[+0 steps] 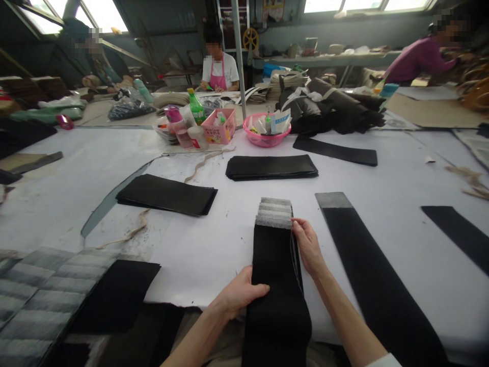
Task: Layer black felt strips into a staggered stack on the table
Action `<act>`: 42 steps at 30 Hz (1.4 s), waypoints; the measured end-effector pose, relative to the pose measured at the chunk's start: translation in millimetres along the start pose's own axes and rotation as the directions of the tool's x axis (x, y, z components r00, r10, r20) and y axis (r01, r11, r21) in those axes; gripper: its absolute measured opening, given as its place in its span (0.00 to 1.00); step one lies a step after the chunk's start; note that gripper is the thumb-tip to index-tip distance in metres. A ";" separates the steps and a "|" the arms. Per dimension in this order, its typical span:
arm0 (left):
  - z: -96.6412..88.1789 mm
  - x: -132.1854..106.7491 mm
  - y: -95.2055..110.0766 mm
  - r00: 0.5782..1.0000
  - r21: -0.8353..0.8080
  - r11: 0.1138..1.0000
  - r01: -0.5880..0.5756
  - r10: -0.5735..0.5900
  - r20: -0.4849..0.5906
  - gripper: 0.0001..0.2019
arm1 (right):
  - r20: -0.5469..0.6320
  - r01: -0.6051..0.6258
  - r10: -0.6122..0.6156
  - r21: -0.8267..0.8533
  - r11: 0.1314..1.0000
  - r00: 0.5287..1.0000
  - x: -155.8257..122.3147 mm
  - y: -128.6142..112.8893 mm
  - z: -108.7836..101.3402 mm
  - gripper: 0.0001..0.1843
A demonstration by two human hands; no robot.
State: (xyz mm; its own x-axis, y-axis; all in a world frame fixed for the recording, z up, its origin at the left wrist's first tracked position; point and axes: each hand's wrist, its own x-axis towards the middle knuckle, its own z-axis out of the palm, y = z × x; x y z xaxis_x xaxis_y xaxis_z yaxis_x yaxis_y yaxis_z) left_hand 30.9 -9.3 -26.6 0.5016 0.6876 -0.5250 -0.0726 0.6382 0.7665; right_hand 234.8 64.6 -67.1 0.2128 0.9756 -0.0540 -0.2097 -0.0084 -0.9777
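A stack of long black strips (273, 255) with staggered grey ends hangs over the table edge toward me. My left hand (242, 293) grips its left side, thumb on top and fingers underneath. At the upper right corner, my right hand (306, 242) pinches the layers by their grey end. The strips spread slightly apart along that right side. Another black strip with a grey end (367, 255) lies just right of my right forearm. Beyond my hands are two piles of shorter black pieces, one at the centre (272, 167) and one to the left (167, 194).
At lower left lies a large fanned pile of grey-ended strips (42, 285). Single black strips rest at the far right (458, 234) and back right (336, 150). A pink basket (267, 138), a pink box (219, 127) and bottles stand further back. Several people work behind.
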 end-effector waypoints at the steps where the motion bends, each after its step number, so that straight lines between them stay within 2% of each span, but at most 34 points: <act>1: -0.9 -1.1 0.1 0.999 -0.020 0.999 0.029 -0.028 0.032 0.22 | -0.022 -0.001 0.002 0.039 0.999 1.000 1.9 0.8 -1.3 0.15; 5: -1.4 -7.3 -0.8 0.978 -0.041 0.990 0.137 -0.129 0.164 0.21 | -0.082 -0.014 0.030 0.187 0.982 0.996 10.0 2.7 -7.5 0.15; 10: 1.0 -14.1 -6.3 0.991 -0.025 0.994 0.110 -0.108 0.073 0.22 | -0.126 -0.027 0.067 0.295 0.955 0.990 14.5 4.9 -15.9 0.15; 14: 1.6 -16.6 -12.2 0.995 -0.012 0.996 0.092 -0.092 0.026 0.23 | -0.208 0.004 0.064 0.311 0.950 0.976 23.8 6.5 -22.3 0.14; 19: 3.5 -19.3 -15.3 0.997 -0.009 0.997 0.075 -0.075 -0.014 0.24 | -0.242 0.025 0.031 0.225 0.974 0.970 26.1 -8.8 -25.9 0.12; 20: 4.5 -20.1 -15.1 0.997 -0.001 0.997 0.071 -0.071 -0.021 0.24 | -0.226 0.020 0.021 0.180 0.983 0.974 20.6 -13.7 -25.9 0.12; 22: 7.5 -22.6 -14.5 0.998 0.004 0.999 0.051 -0.051 -0.040 0.24 | -0.160 0.028 -0.034 -0.043 0.999 0.986 2.9 -23.0 -25.4 0.11; 23: 9.3 -24.1 -14.3 0.998 -0.004 0.999 0.040 -0.040 -0.052 0.25 | -0.102 0.057 -0.083 -0.241 0.969 0.991 -8.5 -26.6 -24.9 0.09; 24: 11.1 -25.8 -14.2 0.997 -0.021 0.999 0.034 -0.035 -0.064 0.26 | -0.030 0.105 -0.132 -0.446 0.889 0.991 -20.8 -29.3 -24.1 0.08; 26: 14.4 -28.9 -15.0 0.996 -0.067 0.997 0.030 -0.036 -0.083 0.27 | 0.132 0.226 -0.190 -0.721 0.655 0.973 -45.3 -31.8 -21.4 0.08; 28: 16.2 -30.8 -17.3 0.995 -0.108 0.994 0.022 -0.032 -0.096 0.27 | 0.283 0.341 -0.191 -0.811 0.475 0.940 -66.3 -30.9 -17.0 0.06; 30: 16.1 -31.0 -20.9 0.995 -0.133 0.991 0.002 -0.015 -0.100 0.28 | 0.393 0.422 -0.157 -0.829 0.365 0.906 -81.6 -27.8 -11.8 0.07; 33: 14.2 -29.9 -25.8 0.997 -0.153 0.988 -0.019 0.008 -0.074 0.29 | 0.454 0.470 -0.123 -0.837 0.282 0.882 -93.8 -21.9 -7.1 0.12; 37: 12.1 -36.2 -21.9 0.999 -0.163 0.985 -0.049 0.047 -0.017 0.30 | 0.459 0.475 -0.122 -0.844 0.248 0.880 -96.5 -17.8 -8.8 0.17; 39: 11.5 -44.9 -15.7 0.995 -0.140 0.989 -0.039 0.051 0.083 0.30 | 0.456 0.468 -0.110 -0.850 0.243 0.883 -95.4 -18.6 -10.6 0.18; 42: 10.1 -59.2 -6.8 0.966 0.051 0.998 -0.023 0.009 0.260 0.31 | 0.449 0.457 -0.092 -0.855 0.245 0.889 -93.4 -21.1 -11.7 0.18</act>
State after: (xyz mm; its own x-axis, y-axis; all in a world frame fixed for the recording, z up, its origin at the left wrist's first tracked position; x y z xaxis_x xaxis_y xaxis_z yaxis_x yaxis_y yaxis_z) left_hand 10.3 -57.9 3.1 0.7076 0.5798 -0.4039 -0.0401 0.6037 0.7962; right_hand 230.6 -29.0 -43.8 -0.2196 0.9665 0.1332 0.8620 0.2562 -0.4375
